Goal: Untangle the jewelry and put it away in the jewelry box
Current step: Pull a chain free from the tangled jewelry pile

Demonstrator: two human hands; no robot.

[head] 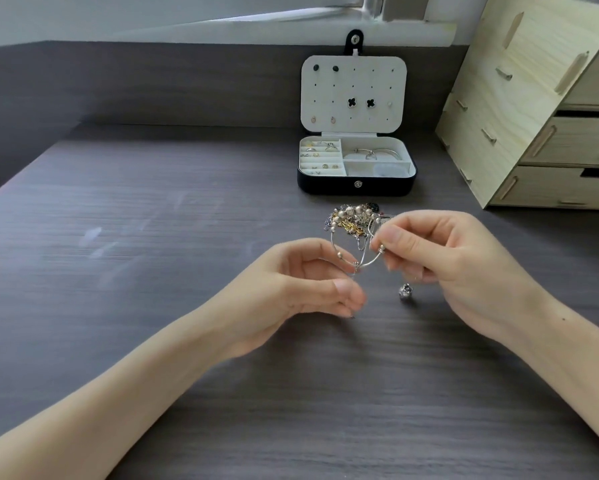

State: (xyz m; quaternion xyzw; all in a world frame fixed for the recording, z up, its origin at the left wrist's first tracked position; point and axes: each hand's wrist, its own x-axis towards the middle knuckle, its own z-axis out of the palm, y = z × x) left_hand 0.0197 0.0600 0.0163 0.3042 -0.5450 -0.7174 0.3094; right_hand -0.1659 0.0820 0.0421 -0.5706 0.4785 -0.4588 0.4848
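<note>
A silver bangle [371,260] is being pinched by left hand [305,289] and right hand [440,258] fingertips, toward the tabletop's [152,237] far edge.

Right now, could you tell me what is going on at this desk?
A person is untangling jewelry. The left hand and the right hand each pinch a silver bangle, whose beaded far side sits against the tangled pile. The jewelry box stands open behind the pile, with rings and bangles already in its compartments. A small loose charm lies on the desk below the right hand.
</note>
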